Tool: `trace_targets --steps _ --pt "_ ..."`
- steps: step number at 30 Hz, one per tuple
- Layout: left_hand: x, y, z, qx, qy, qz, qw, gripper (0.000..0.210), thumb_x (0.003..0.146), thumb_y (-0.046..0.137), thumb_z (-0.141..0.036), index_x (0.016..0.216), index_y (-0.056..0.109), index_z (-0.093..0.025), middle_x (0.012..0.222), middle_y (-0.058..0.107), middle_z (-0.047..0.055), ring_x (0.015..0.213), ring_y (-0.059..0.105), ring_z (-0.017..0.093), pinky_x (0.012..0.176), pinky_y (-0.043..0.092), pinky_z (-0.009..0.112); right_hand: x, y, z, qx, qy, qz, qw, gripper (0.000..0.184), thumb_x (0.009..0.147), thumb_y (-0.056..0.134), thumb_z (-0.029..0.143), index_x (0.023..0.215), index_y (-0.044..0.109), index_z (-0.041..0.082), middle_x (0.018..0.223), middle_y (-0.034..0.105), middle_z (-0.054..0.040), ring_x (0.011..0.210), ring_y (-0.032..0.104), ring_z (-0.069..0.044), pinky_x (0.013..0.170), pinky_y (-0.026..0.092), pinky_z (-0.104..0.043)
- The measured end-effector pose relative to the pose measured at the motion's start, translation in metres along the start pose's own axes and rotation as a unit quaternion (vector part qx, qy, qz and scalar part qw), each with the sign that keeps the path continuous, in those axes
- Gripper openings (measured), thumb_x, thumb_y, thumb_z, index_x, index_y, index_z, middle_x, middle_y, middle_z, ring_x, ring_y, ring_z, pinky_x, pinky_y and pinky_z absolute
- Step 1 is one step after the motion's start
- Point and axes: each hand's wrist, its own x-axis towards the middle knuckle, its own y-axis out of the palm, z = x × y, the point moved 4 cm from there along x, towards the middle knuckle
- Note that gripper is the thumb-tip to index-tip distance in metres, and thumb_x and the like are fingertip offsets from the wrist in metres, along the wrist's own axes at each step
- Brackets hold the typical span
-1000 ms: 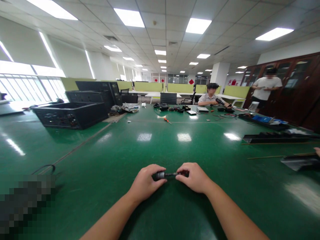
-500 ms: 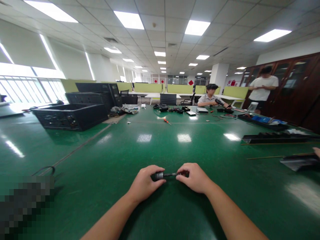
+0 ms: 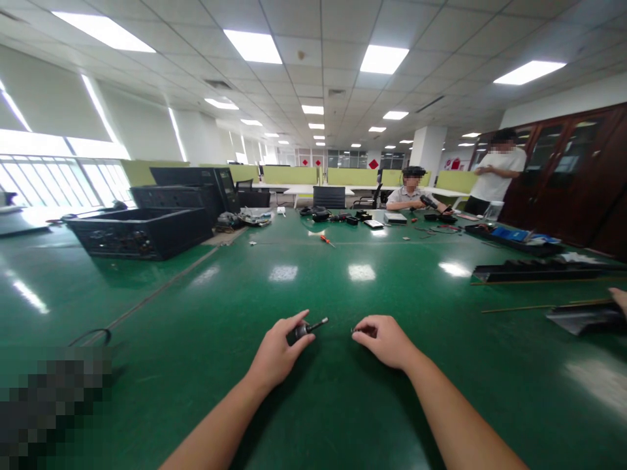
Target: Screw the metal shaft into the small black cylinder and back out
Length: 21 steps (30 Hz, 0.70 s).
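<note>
Above the green table [image 3: 323, 398], my left hand [image 3: 277, 349] is closed around a dark, short-bodied screwdriver-like tool [image 3: 302, 331]. Its thin shaft points right and slightly up, ending in a pale tip. My right hand [image 3: 386, 339] pinches a small dark piece at its fingertips; the fingers hide most of it, so its kind is unclear. A gap separates the tool's tip from the right fingertips.
An orange screwdriver [image 3: 327, 241] lies farther off. Black computer cases [image 3: 142, 232] stand left, and black metal strips [image 3: 533, 271] lie right. A co-worker [image 3: 411, 189] sits across the table; another person [image 3: 497, 170] stands behind. Someone's hand [image 3: 618, 298] reaches in at the right edge.
My hands have moved apart. The tool's shaft, earlier reaching my right fingertips, has come away and tilted upward, showing its pale tip. The standing person has shifted left.
</note>
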Motion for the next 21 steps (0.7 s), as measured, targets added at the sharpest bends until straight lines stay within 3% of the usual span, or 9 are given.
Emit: trace_targets --steps 3,7,13,17,21 --pt "-0.001 -0.012 0.004 -0.02 -0.032 0.003 0.999 0.036 0.084 0.058 -0.04 0.114 0.066 -0.021 0.104 0.072 0.006 0.095 0.066 0.023 0.088 0.052 0.037 0.002 -0.003 -0.014 0.022 0.02 -0.017 0.999 0.022 0.082 0.062 0.036 0.087 0.074 0.018 0.08 0.073 -0.0045 0.071 0.064 -0.018 0.067 0.048 -0.028" --pt "-0.019 -0.044 0.018 -0.028 -0.092 0.014 0.995 0.036 0.084 0.056 -0.046 0.105 0.065 -0.018 0.088 0.075 0.006 0.081 0.071 0.024 0.079 0.056 0.035 0.002 -0.008 -0.024 0.051 0.031 -0.041 0.997 0.023 0.08 0.063 0.035 0.087 0.074 0.017 0.083 0.074 -0.0059 0.074 0.066 -0.019 0.07 0.049 -0.029" --pt "-0.089 -0.102 0.065 0.026 -0.127 -0.016 0.991 0.055 0.083 0.054 -0.047 0.132 0.05 -0.024 0.114 0.071 0.004 0.104 0.067 0.026 0.096 0.051 0.04 0.0 -0.007 -0.02 0.053 0.026 -0.039 0.997 0.021 0.08 0.063 0.034 0.087 0.074 0.018 0.082 0.074 -0.0057 0.075 0.067 -0.019 0.069 0.049 -0.029" --pt "-0.13 -0.136 0.085 0.121 -0.124 -0.053 0.983 0.055 0.081 0.054 -0.05 0.131 0.054 -0.026 0.113 0.071 0.004 0.105 0.066 0.028 0.098 0.051 0.041 -0.002 -0.006 -0.017 0.048 0.02 -0.036 0.998 0.02 0.08 0.063 0.033 0.086 0.074 0.018 0.082 0.074 -0.0061 0.074 0.066 -0.019 0.069 0.049 -0.029" --pt "-0.146 -0.152 0.086 0.164 -0.111 -0.086 0.976 0.04 0.082 0.052 -0.048 0.112 0.066 -0.026 0.109 0.071 0.005 0.104 0.067 0.028 0.096 0.052 0.04 -0.002 -0.004 -0.018 0.052 0.019 -0.031 0.998 0.02 0.081 0.063 0.033 0.087 0.074 0.017 0.082 0.074 -0.0065 0.073 0.066 -0.019 0.069 0.05 -0.029"
